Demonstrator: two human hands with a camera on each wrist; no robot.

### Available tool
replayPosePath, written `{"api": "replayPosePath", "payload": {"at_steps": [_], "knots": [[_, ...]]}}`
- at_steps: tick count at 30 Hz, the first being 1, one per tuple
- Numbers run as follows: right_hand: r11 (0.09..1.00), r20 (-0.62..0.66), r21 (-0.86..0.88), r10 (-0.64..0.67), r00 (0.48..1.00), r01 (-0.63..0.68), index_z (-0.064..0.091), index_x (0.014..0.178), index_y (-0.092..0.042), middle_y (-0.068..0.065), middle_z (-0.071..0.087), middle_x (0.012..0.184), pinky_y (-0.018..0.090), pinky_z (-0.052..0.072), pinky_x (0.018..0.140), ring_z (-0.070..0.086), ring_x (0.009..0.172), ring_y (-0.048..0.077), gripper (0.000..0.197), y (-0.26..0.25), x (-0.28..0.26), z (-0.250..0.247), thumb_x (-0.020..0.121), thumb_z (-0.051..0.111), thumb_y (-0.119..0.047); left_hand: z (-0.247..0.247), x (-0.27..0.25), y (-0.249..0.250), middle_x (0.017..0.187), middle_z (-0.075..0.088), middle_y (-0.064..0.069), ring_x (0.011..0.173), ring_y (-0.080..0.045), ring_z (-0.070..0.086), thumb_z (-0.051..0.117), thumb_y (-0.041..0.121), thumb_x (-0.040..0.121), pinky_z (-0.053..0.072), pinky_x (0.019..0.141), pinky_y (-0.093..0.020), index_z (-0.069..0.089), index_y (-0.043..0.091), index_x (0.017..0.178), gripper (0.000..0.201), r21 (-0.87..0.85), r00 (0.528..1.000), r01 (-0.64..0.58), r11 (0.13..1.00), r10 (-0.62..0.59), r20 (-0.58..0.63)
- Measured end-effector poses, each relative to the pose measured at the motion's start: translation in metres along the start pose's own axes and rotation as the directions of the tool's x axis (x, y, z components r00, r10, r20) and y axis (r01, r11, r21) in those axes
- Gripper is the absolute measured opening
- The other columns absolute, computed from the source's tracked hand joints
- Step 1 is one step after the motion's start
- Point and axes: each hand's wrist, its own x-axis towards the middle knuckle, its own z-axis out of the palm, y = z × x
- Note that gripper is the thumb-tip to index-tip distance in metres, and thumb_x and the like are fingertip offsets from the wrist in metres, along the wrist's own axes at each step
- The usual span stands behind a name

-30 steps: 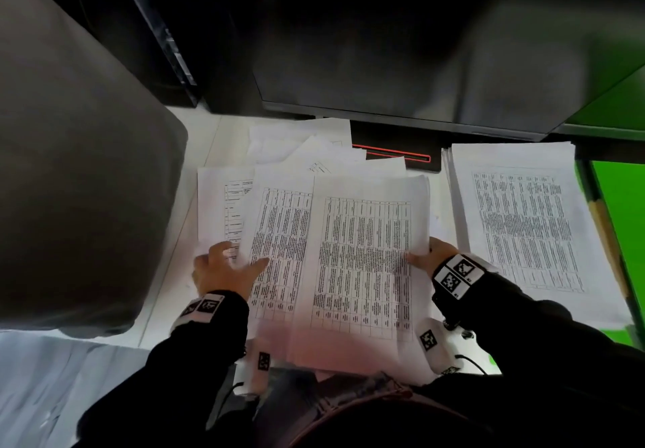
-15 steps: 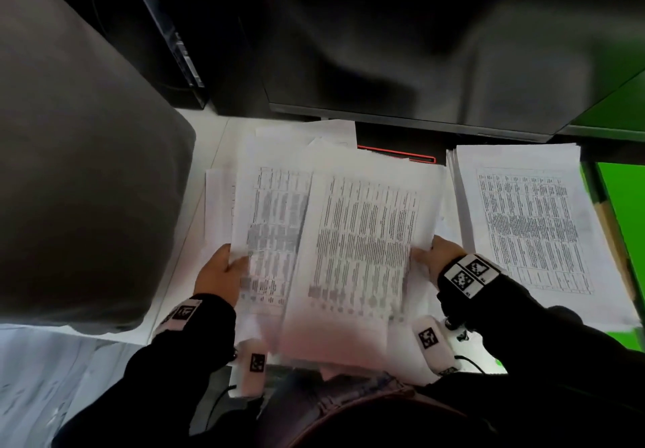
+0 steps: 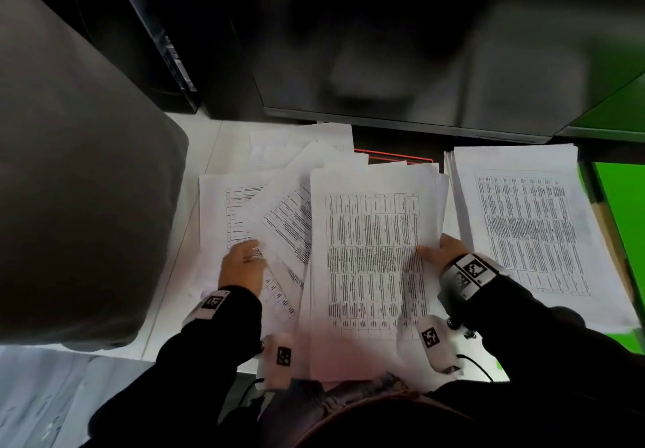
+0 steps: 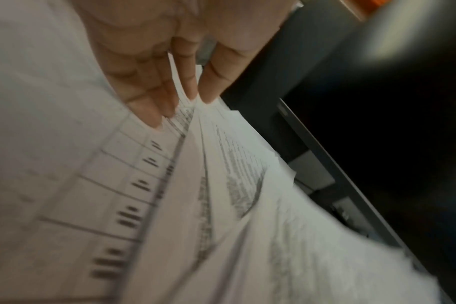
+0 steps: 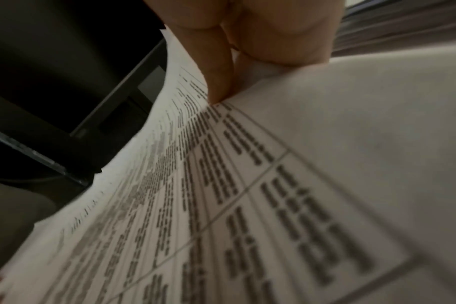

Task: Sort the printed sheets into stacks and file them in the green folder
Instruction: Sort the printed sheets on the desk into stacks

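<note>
On the white surface (image 3: 181, 273) before the seated person, printed sheets lie fanned and overlapping. Right hand (image 3: 440, 251) pinches the right edge of a bundle of table-printed sheets (image 3: 371, 262), thumb on top, fingers (image 5: 219, 67) curled beneath; the bundle's edge is lifted and bowed, as the right wrist view shows. Left hand (image 3: 242, 268) lies on the loose sheets (image 3: 279, 227) at left, fingers (image 4: 154, 86) straight and spread, tips touching paper, one sheet under them skewed diagonally; this grip is flat and apart, clamping nothing. Just right of the bundle sits a squared stack (image 3: 523, 231), top sheet a dense table. Its far edge overlaps the green folder (image 3: 624, 220), which shows along the right margin. Behind the papers stands a dark monitor (image 3: 401, 46). A large grey shape (image 3: 69, 186) fills the left.
</note>
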Motion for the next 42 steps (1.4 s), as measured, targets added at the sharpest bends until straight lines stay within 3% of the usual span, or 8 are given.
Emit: {"api": "replayPosePath", "payload": {"at_steps": [6,9,16,21,28,34,37,42], "knots": [[0.982,0.033,-0.184,0.045,0.998,-0.038,0.049,0.119,-0.001,0.014,0.061,0.108,0.029,0.041,0.076,0.057,0.095,0.028,0.046,0.007,0.015,0.005,0.089,0.055,-0.036,0.017,0.005,0.006,0.104,0.064,-0.017,0.085,-0.03,0.062,0.059,0.007,0.087,0.053,0.082,-0.044,0.05,0.01,0.118,0.033,-0.414,0.973,0.233,0.88,-0.213,0.094],[0.98,0.05,-0.196,0.035,0.998,-0.025,0.049,0.121,-0.003,0.015,0.062,0.113,0.03,0.041,0.077,0.058,0.097,0.028,0.049,0.007,0.018,0.004,0.089,0.055,-0.039,0.029,-0.006,0.003,0.105,0.068,-0.011,0.093,-0.029,0.065,0.065,0.023,0.082,0.051,0.087,-0.04,0.061,0.014,0.105,0.024,-0.176,0.988,0.136,0.975,-0.122,0.09],[0.984,0.014,-0.179,-0.014,1.0,0.016,0.056,0.118,-0.007,0.013,0.064,0.111,0.028,0.044,0.08,0.059,0.095,0.027,0.048,0.003,0.015,-0.009,0.087,0.056,-0.044,0.005,0.004,0.007,0.143,0.044,-0.011,0.133,-0.028,0.04,0.042,0.023,0.097,0.026,0.113,-0.034,0.041,0.007,0.138,0.044,0.211,0.997,0.008,0.977,0.009,-0.08],[0.988,-0.002,-0.099,-0.122,0.993,0.121,0.06,0.116,-0.009,0.005,0.059,0.09,0.024,0.037,0.073,0.054,0.084,0.02,0.04,-0.021,0.007,-0.019,0.087,0.059,-0.036,-0.024,0.01,0.009,0.12,0.06,-0.009,0.113,-0.028,0.054,0.044,0.016,0.095,0.034,0.087,-0.025,0.053,0.008,0.125,0.032,0.203,0.983,-0.046,0.978,0.08,-0.165],[0.962,0.027,-0.009,-0.273,0.962,0.273,0.059,0.118,-0.01,0.011,0.066,0.111,0.025,0.04,0.081,0.06,0.103,0.026,0.035,-0.052,-0.013,-0.008,0.089,0.058,-0.028,-0.017,-0.006,0.017,0.096,0.058,-0.005,0.089,-0.014,0.049,0.047,0.013,0.095,0.032,0.073,-0.016,0.059,0.004,0.109,0.02,0.091,0.987,-0.142,0.986,0.148,-0.061],[0.964,0.026,-0.002,-0.267,0.963,0.268,0.056,0.119,-0.007,0.007,0.061,0.096,0.024,0.039,0.073,0.057,0.085,0.02,0.035,-0.059,-0.022,0.002,0.091,0.055,-0.028,-0.016,-0.012,0.014,0.094,0.065,-0.002,0.087,-0.018,0.057,0.049,0.013,0.094,0.043,0.083,-0.027,0.061,0.016,0.1,0.014,-0.048,0.988,-0.153,0.987,0.153,-0.005],[0.965,-0.046,-0.009,-0.264,0.964,0.263,0.054,0.118,0.0,0.007,0.055,0.09,0.022,0.038,0.06,0.051,0.069,0.016,0.035,-0.058,-0.023,-0.004,0.092,0.052,-0.023,-0.022,-0.007,0.006,0.081,0.058,-0.001,0.076,-0.017,0.052,0.049,0.017,0.094,0.041,0.067,-0.025,0.057,0.019,0.085,0.013,-0.043,0.988,-0.153,0.987,0.152,-0.035],[0.968,-0.142,-0.021,-0.25,0.958,0.25,0.05,0.126,-0.007,0.015,0.062,0.115,0.027,0.04,0.081,0.058,0.098,0.028,0.04,-0.05,-0.02,-0.025,0.091,0.052,-0.028,-0.034,-0.003,0.001,0.084,0.064,0.009,0.083,-0.014,0.059,0.048,0.017,0.095,0.045,0.081,-0.027,0.062,0.023,0.098,0.015,-0.021,0.987,-0.136,0.991,0.133,-0.085]]}}
